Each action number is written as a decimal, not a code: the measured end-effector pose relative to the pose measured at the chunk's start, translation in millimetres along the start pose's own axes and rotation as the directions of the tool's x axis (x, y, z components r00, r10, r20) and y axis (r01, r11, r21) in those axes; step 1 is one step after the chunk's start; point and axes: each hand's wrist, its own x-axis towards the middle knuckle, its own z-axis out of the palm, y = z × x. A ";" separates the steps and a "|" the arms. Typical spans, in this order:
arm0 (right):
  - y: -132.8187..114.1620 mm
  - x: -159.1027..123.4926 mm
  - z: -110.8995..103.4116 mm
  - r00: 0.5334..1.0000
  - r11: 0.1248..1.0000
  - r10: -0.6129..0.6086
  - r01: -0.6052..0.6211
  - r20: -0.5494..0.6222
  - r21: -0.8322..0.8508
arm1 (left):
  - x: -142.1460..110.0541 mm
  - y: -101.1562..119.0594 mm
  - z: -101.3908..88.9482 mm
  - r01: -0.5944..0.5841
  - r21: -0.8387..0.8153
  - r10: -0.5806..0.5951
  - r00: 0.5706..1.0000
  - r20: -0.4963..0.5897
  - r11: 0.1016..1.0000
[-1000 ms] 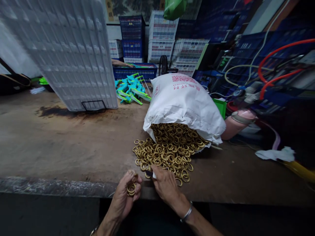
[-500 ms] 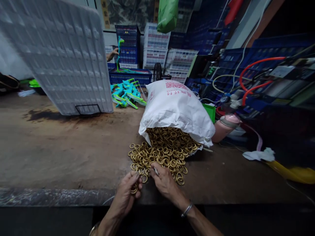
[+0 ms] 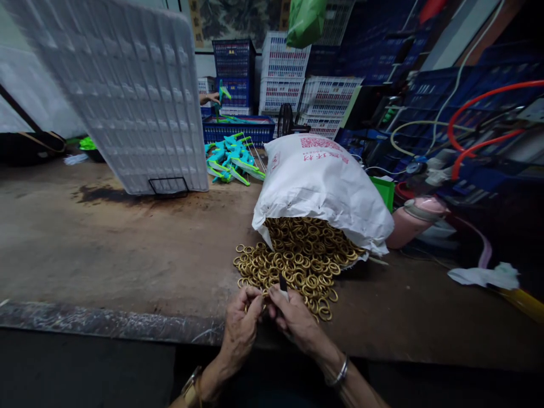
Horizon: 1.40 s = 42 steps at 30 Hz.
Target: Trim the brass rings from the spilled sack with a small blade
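Note:
Brass-coloured rings (image 3: 297,266) spill in a heap from the mouth of a white woven sack (image 3: 318,181) onto the wooden table. Just in front of the heap, my left hand (image 3: 242,323) is closed with a brass ring (image 3: 265,294) pinched at its fingertips. Whatever else lies in its palm is hidden. My right hand (image 3: 300,323) meets it from the right, gripping a small tool (image 3: 283,283) with a black upright end and a pale part by the thumb. The tool's exact kind is unclear, and the fingers cover its lower end.
A tall translucent ribbed plastic panel (image 3: 157,102) stands on a black wire stand at left. Behind are turquoise-and-green plastic toy parts (image 3: 233,161), stacked crates (image 3: 283,93) and another person's hand (image 3: 210,98). A pink bottle (image 3: 416,218) and red hoses (image 3: 467,107) are at right.
My hands have come together at the near edge of the heap. The tool's black end now shows above my right hand. The whole view has shifted, and the other person's hand has moved.

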 end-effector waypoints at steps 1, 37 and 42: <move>1.7 0.5 1.1 1.000 0.999 0.025 -0.025 0.004 0.045 | -1.4 -0.1 0.1 0.017 -0.008 -0.017 1.000 -0.007 1.000; 10.1 -10.9 4.0 0.927 0.414 -0.372 0.205 0.040 -0.887 | -15.3 3.5 -9.4 0.263 -0.158 -0.246 0.962 0.116 0.952; 12.3 -9.4 3.8 0.920 0.418 -0.390 0.209 0.033 -0.884 | -15.3 3.8 -8.8 0.241 -0.149 -0.226 0.968 0.111 0.959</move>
